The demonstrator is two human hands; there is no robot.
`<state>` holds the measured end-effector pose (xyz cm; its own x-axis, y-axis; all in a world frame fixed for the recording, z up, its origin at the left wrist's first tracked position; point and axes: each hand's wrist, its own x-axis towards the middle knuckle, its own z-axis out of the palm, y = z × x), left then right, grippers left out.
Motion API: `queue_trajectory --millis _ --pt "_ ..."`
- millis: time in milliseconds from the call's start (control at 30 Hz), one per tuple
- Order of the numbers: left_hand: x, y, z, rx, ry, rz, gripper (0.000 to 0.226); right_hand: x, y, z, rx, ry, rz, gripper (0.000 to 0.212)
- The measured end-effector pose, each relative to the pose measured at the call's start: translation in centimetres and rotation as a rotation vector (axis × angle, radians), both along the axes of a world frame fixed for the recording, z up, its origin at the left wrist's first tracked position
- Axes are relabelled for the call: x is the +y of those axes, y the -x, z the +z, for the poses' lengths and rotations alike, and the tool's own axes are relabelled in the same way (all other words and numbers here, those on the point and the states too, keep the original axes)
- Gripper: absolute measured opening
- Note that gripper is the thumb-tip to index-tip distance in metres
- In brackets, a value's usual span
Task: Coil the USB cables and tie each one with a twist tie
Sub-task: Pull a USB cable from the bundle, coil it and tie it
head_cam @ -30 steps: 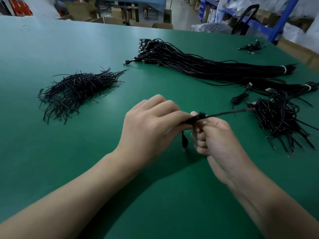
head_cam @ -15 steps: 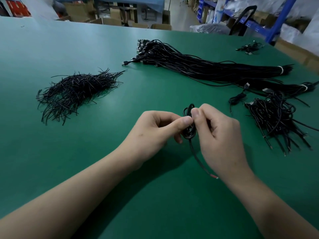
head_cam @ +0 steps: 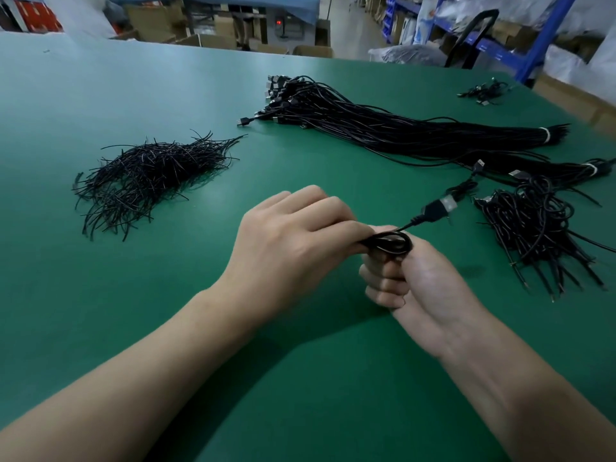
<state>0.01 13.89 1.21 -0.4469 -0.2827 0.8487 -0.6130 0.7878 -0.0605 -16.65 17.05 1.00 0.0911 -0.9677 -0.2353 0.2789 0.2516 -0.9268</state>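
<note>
At mid-frame, above the green table (head_cam: pixel 100 295), both hands meet on one small black coil (head_cam: pixel 388 243). The left hand (head_cam: pixel 293 248), knuckles up, pinches the coil's left end with curled fingers. The right hand (head_cam: pixel 416 281), fingers curled into the palm, holds the coil against its thumb. The coil's USB plug (head_cam: pixel 438 208) sticks out toward the upper right, blurred. Left of centre lies a pile of twist ties (head_cam: pixel 146 178). A long cable bundle (head_cam: pixel 400 128) stretches across the upper right, and a heap of cables (head_cam: pixel 536 235) lies at the right edge.
</note>
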Motion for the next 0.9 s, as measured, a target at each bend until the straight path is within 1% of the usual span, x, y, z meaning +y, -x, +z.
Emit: queue_trajectory --millis 67,100,167,233,300,333,400,467,500,567,600,667,733,767,867,900 --pt "0.0 0.1 -0.1 0.000 -0.028 0.005 0.014 0.0 0.0 0.0 0.023 0.006 -0.006 0.040" --pt "0.1 0.2 -0.2 0.022 -0.107 -0.008 0.013 0.0 0.0 0.0 0.054 0.023 -0.027 0.040" --pt "0.3 0.1 -0.4 0.144 -0.400 -0.071 0.013 -0.1 0.1 -0.1 0.178 0.108 -0.101 0.041" --pt "0.8 0.3 -0.4 0.345 -0.737 -0.104 0.018 -0.3 0.1 -0.2 0.372 0.256 -0.180 0.043" --pt "0.9 0.6 -0.4 0.492 -0.971 -0.084 0.030 -0.4 0.1 -0.3 0.571 0.424 -0.240 0.045" --pt "0.8 0.7 -0.4 0.511 -1.061 -0.086 0.037 -0.3 0.1 -0.3 0.643 0.496 -0.256 0.044" --pt "0.8 0.7 -0.3 0.472 -1.210 -0.138 0.041 -0.1 0.0 -0.3 0.773 0.606 -0.262 0.044" --pt "0.7 0.7 -0.2 0.494 -1.306 -0.215 0.033 0.1 0.0 -0.3 0.891 0.679 -0.254 0.044" --pt "0.7 0.6 -0.1 0.528 -1.326 -0.248 0.026 0.1 0.1 -0.2 0.911 0.685 -0.248 0.045" --pt "0.7 0.6 -0.2 0.557 -1.292 -0.265 0.019 0.0 0.1 -0.3 0.858 0.621 -0.230 0.045" --pt "0.7 0.6 -0.2 0.544 -1.239 -0.249 0.016 0.0 0.0 -0.3 0.768 0.551 -0.213 0.046" --pt "0.9 0.8 -0.2 0.486 -1.082 -0.185 0.011 -0.1 -0.2 -0.2 0.508 0.363 -0.185 0.047" --pt "1.0 0.8 -0.1 0.364 -0.821 -0.098 0.009 -0.1 -0.3 0.0 0.254 0.186 -0.153 0.048" --pt "1.0 0.7 -0.1 0.279 -0.666 -0.063 0.010 -0.2 -0.3 0.1 0.166 0.128 -0.128 0.048" --pt "0.5 0.1 0.1 0.056 -0.197 -0.056 0.013 -0.3 0.1 0.2 0.021 0.025 -0.031 0.039" --pt "0.2 -0.1 0.3 -0.002 -0.074 -0.056 0.013 -0.2 0.1 0.3 -0.014 0.001 0.003 0.036"
